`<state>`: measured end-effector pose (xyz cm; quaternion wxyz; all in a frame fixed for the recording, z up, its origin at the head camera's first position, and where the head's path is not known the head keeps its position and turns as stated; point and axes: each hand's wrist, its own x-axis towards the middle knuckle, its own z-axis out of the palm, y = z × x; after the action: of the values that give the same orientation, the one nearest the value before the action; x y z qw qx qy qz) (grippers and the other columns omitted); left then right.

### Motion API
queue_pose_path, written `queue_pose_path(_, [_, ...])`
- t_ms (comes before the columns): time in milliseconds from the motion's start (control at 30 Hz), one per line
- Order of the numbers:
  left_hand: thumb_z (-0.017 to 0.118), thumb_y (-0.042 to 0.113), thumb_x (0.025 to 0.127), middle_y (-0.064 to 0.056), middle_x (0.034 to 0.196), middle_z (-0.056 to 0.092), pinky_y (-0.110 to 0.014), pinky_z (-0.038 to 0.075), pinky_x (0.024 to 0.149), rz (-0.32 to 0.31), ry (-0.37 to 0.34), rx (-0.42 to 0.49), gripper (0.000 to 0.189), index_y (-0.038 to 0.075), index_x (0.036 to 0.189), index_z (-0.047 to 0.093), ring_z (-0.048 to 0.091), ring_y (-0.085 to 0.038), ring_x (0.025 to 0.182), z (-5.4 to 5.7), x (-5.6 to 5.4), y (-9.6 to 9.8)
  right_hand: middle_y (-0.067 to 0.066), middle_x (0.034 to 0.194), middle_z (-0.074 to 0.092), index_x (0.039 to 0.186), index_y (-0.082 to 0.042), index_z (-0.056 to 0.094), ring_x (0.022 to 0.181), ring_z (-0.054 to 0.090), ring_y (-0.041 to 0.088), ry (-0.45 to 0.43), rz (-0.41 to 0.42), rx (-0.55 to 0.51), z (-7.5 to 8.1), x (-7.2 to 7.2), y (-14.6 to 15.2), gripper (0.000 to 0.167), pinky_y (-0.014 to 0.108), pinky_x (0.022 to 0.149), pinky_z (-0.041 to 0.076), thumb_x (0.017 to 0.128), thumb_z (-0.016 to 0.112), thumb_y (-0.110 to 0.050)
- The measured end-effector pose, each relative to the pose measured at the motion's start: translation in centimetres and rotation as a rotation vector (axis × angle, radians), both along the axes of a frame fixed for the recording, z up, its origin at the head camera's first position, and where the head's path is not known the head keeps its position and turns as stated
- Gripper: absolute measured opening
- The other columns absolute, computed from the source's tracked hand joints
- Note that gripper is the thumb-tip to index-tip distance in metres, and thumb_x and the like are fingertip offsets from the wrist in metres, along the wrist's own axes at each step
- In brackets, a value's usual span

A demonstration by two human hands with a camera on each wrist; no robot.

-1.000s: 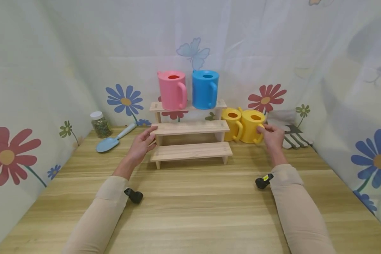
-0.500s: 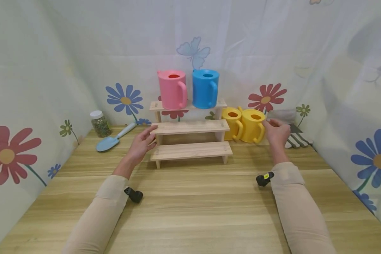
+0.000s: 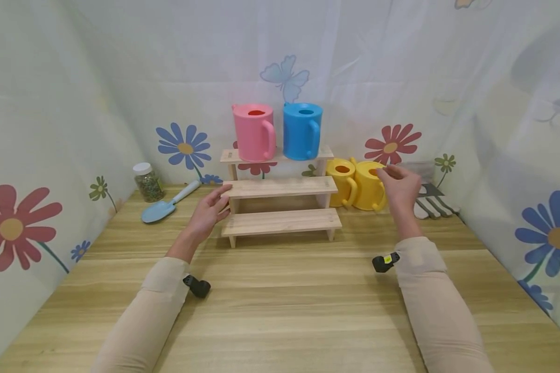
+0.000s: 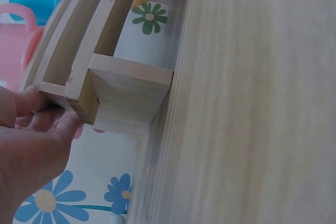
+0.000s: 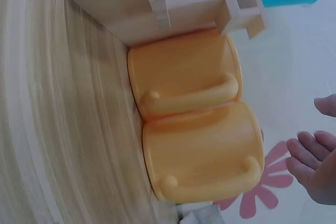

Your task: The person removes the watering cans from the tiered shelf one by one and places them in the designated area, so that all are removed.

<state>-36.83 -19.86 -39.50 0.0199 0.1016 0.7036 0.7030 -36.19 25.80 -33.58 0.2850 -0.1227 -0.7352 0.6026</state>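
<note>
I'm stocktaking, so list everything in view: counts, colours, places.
Pink watering can: one, pink, top shelf, left
Blue watering can: one, blue, top shelf, right
Yellow watering cans: two, yellow, table, right of stand
Wooden stand: one, pale, table's rear middle
Jar: one, clear, white-lidded, rear left
Trowel: one, light blue, beside jar
Gloves (apparently): count unclear, grey-white, far right
Table: one, wood-toned, underneath
Backdrop: one, white with flowers, behind
Wrist cameras: two, black, one per wrist
Sleeves: two, beige, forearms
Left hand: one, bare, at stand's left end
Right hand: one, bare, near yellow cans
</note>
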Motion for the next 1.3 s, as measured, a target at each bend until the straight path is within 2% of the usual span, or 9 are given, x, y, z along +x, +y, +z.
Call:
queue_pose_path(200, [0.04, 0.016, 0.109, -0.009, 0.164, 0.021, -0.046, 0.034, 0.114, -0.004, 0.007, 0.003, 0.047, 0.01, 0.156, 0.036, 0.03, -0.033, 0.145, 0.1, 0.1, 0.0, 0.012, 0.118, 0.071, 0.124, -0.003, 0.071, 0.109, 0.065, 0.021, 0.019, 0.13, 0.098, 0.1, 0.3, -2.6, 0.046, 0.028, 0.096, 0.052, 0.089, 0.078, -0.031])
queue_pose_path(333, [0.04, 0.015, 0.11, -0.009, 0.165, 0.02, -0.045, 0.035, 0.114, -0.006, 0.009, 0.005, 0.047, 0.009, 0.156, 0.036, 0.03, -0.03, 0.145, 0.1, 0.1, 0.0, 0.011, 0.118, 0.071, 0.124, -0.005, 0.071, 0.109, 0.065, 0.022, 0.041, 0.188, 0.162, 0.3, 1.1, -4.5, 0.045, 0.027, 0.094, 0.053, 0.09, 0.076, -0.034])
queue_pose_path(467, [0.04, 0.015, 0.109, -0.009, 0.164, 0.022, -0.045, 0.035, 0.113, 0.007, 0.002, 0.002, 0.046, 0.01, 0.155, 0.037, 0.031, -0.029, 0.144, 0.1, 0.3, -0.2, 0.011, 0.117, 0.071, 0.123, -0.004, 0.071, 0.107, 0.066, 0.021, 0.101, 0.254, 0.154, 0.7, 2.0, -6.4, 0.043, 0.026, 0.092, 0.054, 0.09, 0.077, -0.031])
queue_pose_path(600, [0.041, 0.016, 0.109, -0.01, 0.164, 0.022, -0.046, 0.035, 0.113, 0.009, 0.005, -0.002, 0.046, 0.01, 0.155, 0.038, 0.03, -0.032, 0.144, 0.1, 0.4, -0.2, 0.011, 0.113, 0.073, 0.121, -0.002, 0.072, 0.104, 0.069, 0.021, 0.159, 0.283, 0.145, 1.4, 2.1, -7.7, 0.042, 0.024, 0.088, 0.055, 0.088, 0.08, -0.028])
queue_pose_path(733, [0.041, 0.017, 0.109, -0.01, 0.164, 0.021, -0.046, 0.035, 0.113, -0.007, 0.009, -0.001, 0.046, 0.012, 0.155, 0.038, 0.029, -0.034, 0.145, 0.0, 0.2, 0.0, 0.01, 0.112, 0.073, 0.121, -0.003, 0.072, 0.102, 0.069, 0.019, 0.193, 0.297, 0.159, 2.8, 1.5, -8.6, 0.042, 0.025, 0.087, 0.056, 0.089, 0.079, -0.029])
queue_pose_path(833, [0.042, 0.017, 0.109, -0.009, 0.163, 0.024, -0.046, 0.036, 0.113, 0.004, 0.003, 0.002, 0.045, 0.013, 0.154, 0.04, 0.03, -0.033, 0.145, 0.0, 0.1, 0.0, 0.01, 0.113, 0.073, 0.122, -0.003, 0.071, 0.105, 0.068, 0.02, 0.212, 0.316, 0.182, 4.5, 0.8, -9.6, 0.044, 0.027, 0.091, 0.055, 0.09, 0.077, -0.033])
queue_pose_path(1033, [0.042, 0.018, 0.109, -0.008, 0.164, 0.021, -0.046, 0.034, 0.114, -0.002, 0.003, 0.0, 0.046, 0.013, 0.155, 0.038, 0.029, -0.032, 0.145, 0.0, 0.1, -0.1, 0.011, 0.118, 0.071, 0.126, -0.003, 0.069, 0.11, 0.066, 0.022, 0.178, 0.315, 0.199, 7.3, -0.5, -11.6, 0.045, 0.032, 0.094, 0.054, 0.091, 0.076, -0.031])
queue_pose_path(1167, [0.042, 0.019, 0.109, -0.008, 0.164, 0.02, -0.046, 0.034, 0.114, -0.007, 0.007, -0.001, 0.047, 0.014, 0.155, 0.039, 0.028, -0.032, 0.145, 0.0, 0.0, -0.1, 0.013, 0.118, 0.071, 0.126, -0.002, 0.069, 0.109, 0.066, 0.023, 0.144, 0.302, 0.191, 8.3, -1.7, -12.3, 0.047, 0.032, 0.093, 0.055, 0.09, 0.078, -0.032])
queue_pose_path(1300, [0.041, 0.018, 0.109, -0.008, 0.165, 0.019, -0.046, 0.034, 0.114, -0.003, 0.009, 0.002, 0.046, 0.013, 0.155, 0.038, 0.027, -0.034, 0.146, -0.1, 0.1, -0.1, 0.012, 0.114, 0.072, 0.124, -0.003, 0.071, 0.106, 0.068, 0.023, 0.154, 0.278, 0.179, 8.8, -2.7, -13.0, 0.047, 0.033, 0.092, 0.055, 0.089, 0.079, -0.033])
